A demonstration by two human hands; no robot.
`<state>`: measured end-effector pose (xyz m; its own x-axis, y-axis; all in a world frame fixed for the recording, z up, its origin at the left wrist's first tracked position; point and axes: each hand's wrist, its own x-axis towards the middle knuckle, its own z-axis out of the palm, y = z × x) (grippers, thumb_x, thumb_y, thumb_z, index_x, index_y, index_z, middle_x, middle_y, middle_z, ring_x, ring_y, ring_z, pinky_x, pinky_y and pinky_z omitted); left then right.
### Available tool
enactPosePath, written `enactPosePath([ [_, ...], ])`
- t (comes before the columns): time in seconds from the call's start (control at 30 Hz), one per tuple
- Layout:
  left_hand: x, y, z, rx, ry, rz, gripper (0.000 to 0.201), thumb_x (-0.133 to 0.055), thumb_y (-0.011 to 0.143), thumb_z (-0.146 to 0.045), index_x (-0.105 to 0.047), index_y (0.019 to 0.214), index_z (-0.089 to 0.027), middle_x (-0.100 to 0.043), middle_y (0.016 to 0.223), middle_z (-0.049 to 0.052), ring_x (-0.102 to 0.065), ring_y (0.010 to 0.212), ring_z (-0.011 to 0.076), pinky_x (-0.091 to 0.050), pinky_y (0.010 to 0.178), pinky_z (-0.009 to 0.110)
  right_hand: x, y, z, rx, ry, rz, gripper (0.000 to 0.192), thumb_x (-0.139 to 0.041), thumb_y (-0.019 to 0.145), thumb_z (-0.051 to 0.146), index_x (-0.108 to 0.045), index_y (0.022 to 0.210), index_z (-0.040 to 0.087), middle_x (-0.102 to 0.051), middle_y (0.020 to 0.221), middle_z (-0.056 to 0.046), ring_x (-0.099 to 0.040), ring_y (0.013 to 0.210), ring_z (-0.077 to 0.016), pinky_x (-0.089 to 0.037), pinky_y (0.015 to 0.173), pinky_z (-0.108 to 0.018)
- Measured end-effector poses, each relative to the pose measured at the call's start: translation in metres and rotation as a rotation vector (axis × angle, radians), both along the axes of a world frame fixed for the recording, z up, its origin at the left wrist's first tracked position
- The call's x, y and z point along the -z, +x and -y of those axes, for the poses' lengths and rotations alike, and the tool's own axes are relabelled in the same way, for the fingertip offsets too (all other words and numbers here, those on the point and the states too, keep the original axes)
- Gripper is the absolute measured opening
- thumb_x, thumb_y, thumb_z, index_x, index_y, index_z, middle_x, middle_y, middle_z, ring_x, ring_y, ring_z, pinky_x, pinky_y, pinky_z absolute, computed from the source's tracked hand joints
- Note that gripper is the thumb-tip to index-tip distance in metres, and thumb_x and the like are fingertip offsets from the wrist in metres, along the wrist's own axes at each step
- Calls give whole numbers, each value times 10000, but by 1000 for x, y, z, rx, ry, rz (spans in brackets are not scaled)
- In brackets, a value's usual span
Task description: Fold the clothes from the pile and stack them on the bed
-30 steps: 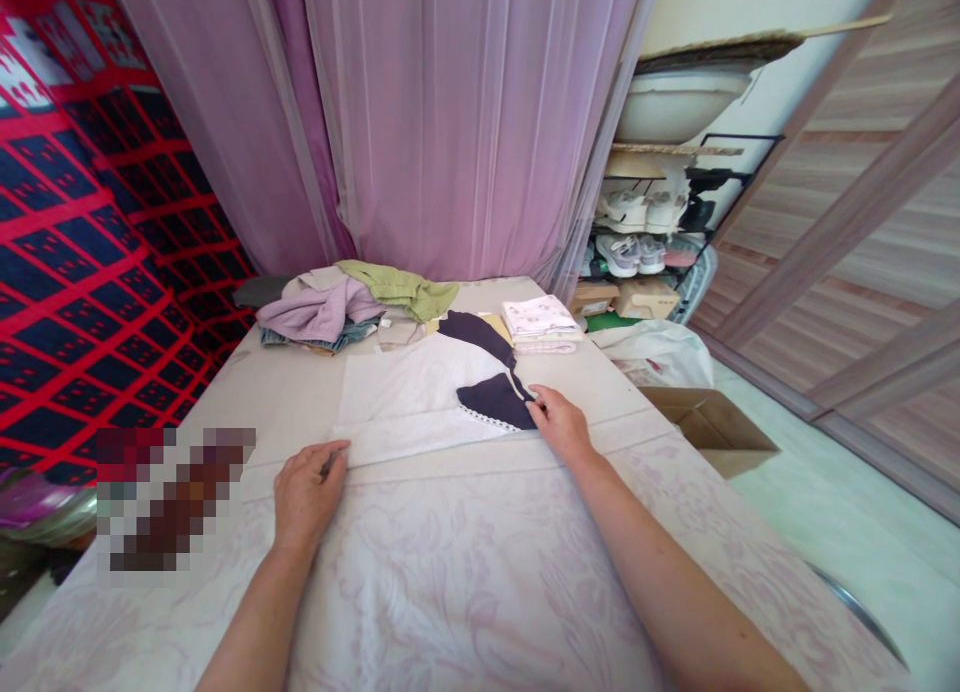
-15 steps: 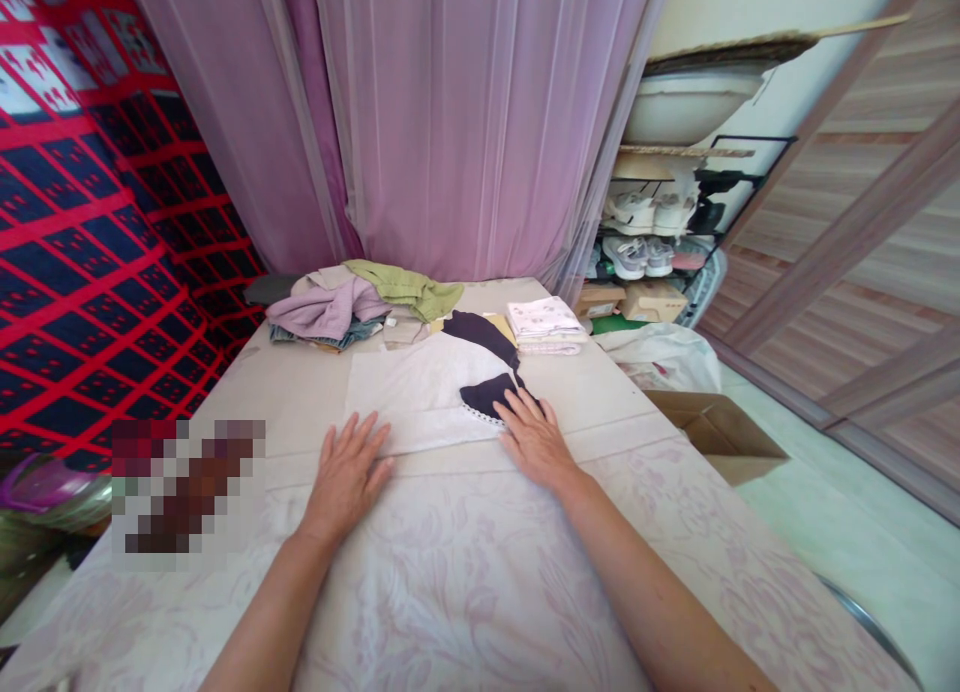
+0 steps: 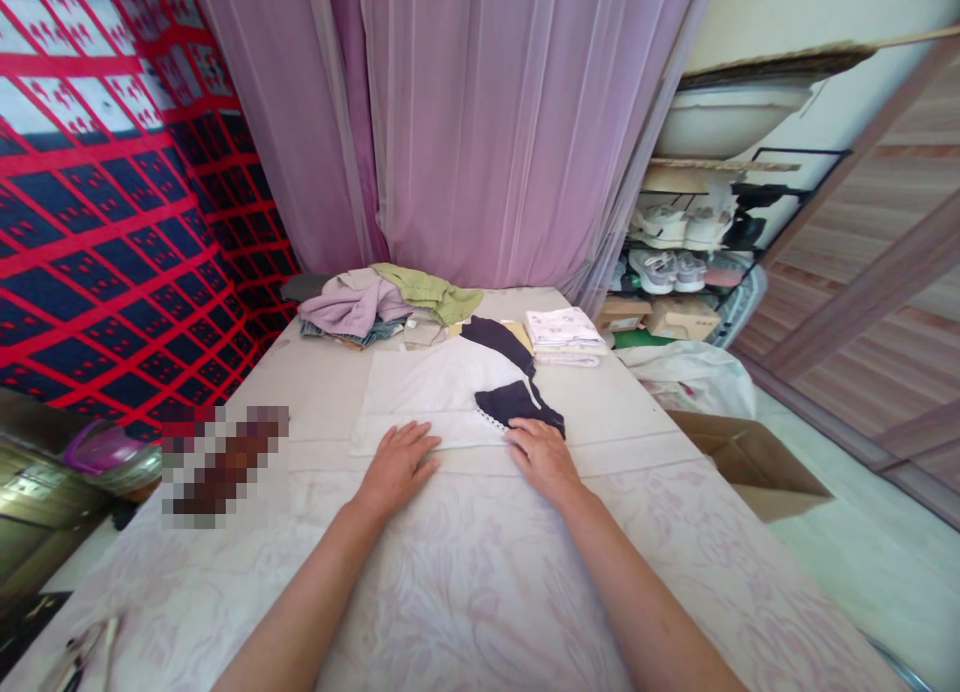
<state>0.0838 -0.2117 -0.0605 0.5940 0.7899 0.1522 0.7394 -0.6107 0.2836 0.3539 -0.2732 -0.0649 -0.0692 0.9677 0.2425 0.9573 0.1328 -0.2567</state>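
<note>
A white shirt [image 3: 420, 382] with black sleeves and a dotted white trim lies spread out on the bed [image 3: 450, 592], its near edge towards me. My left hand [image 3: 397, 464] rests palm down at the shirt's near edge, fingers stretched out, holding nothing. On the right, my right hand [image 3: 544, 459] lies with its fingertips at the lower edge of the near black sleeve [image 3: 521, 402]. Its fingers are extended and no cloth shows gripped in them. The far black part [image 3: 499, 342] reaches back towards a yellowish cloth, partly covering it.
Behind the shirt sit a heap of clothes with a green garment [image 3: 431, 290] and a folded patterned cloth stack [image 3: 566, 334]. A purple curtain [image 3: 480, 132] hangs at the back. Right of the bed stand a shoe rack [image 3: 667, 242] and an open cardboard box [image 3: 750, 462].
My right hand has drawn back from on top of the near black sleeve to its lower edge, uncovering more of it. The whole view has shifted, so the scene sits farther right.
</note>
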Motion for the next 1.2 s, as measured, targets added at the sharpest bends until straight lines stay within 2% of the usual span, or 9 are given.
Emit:
enactPosePath([
  [0.07, 2, 7, 0, -54, 32, 79, 248, -505, 870, -312, -659, 1041, -221, -625, 1224, 76, -531, 1168, 237, -384, 1024, 434, 1, 0, -2, -8, 26, -39, 220, -466, 896, 254, -682, 930, 254, -641, 1171, -47, -552, 1064, -194, -383, 900, -346],
  [0.13, 4, 9, -2, -94, 52, 144, 191, -504, 867, -278, -666, 935, -202, -666, 1116, 83, -577, 1076, 220, -435, 968, 384, 1, 0, -3, -4, 41, -54, 209, -469, 894, 247, -676, 918, 256, -651, 1143, -45, -556, 1046, -196, -381, 883, -349],
  [0.33, 1, 4, -4, -83, 48, 197, 137, -510, 855, -243, -639, 820, -213, -686, 1024, 63, -601, 990, 211, -460, 905, 365, -3, -5, -4, 36, 20, -32, 192, -461, 886, 229, -652, 885, 243, -648, 1128, -45, -544, 1039, -203, -368, 846, -342],
  [0.63, 5, -2, 4, 11, 92, 215, 112, -517, 850, -220, -621, 807, -217, -679, 1023, 51, -596, 1005, 204, -459, 918, 377, -6, -4, 9, 1, 44, -26, 167, -478, 865, 186, -638, 836, 222, -653, 1074, -40, -533, 988, -187, -327, 839, -323],
  [0.8, 6, -4, 4, -3, 97, 206, 103, -519, 850, -240, -617, 826, -214, -665, 1082, 59, -579, 1057, 213, -447, 945, 395, -9, -4, 7, 29, 39, 20, 171, -519, 851, 213, -657, 951, 231, -649, 951, -41, -531, 905, -187, -315, 772, -310],
  [0.93, 5, -8, 6, 15, 96, 176, 157, -517, 858, -286, -631, 938, -214, -653, 1132, 74, -566, 1089, 226, -431, 970, 414, -6, -2, 5, 39, 71, 5, 169, -512, 873, 262, -676, 847, 232, -638, 860, -30, -526, 870, -178, -299, 785, -311],
  [1.0, 3, -11, 8, 24, 94, 155, 168, -507, 862, -287, -635, 946, -216, -649, 1138, 74, -563, 1094, 224, -425, 978, 415, -4, -2, 6, 41, 98, -9, 163, -511, 870, 257, -670, 850, 223, -639, 881, -32, -523, 881, -176, -301, 798, -312],
  [1.13, -1, -21, 10, -4, 82, 132, 186, -477, 876, -300, -644, 878, -218, -660, 1080, 64, -581, 1043, 206, -446, 945, 386, -3, -5, 8, -31, 136, 1, 210, -518, 862, 245, -648, 1027, 235, -633, 1056, -46, -514, 980, -188, -304, 852, -325],
  [1.2, 0, -26, 9, -35, 91, 119, 223, -474, 879, -335, -650, 953, -220, -661, 1089, 67, -583, 1039, 211, -448, 943, 391, -3, -8, 7, -43, 108, 16, 198, -510, 868, 248, -655, 1002, 238, -638, 1038, -44, -521, 965, -187, -315, 831, -321],
])
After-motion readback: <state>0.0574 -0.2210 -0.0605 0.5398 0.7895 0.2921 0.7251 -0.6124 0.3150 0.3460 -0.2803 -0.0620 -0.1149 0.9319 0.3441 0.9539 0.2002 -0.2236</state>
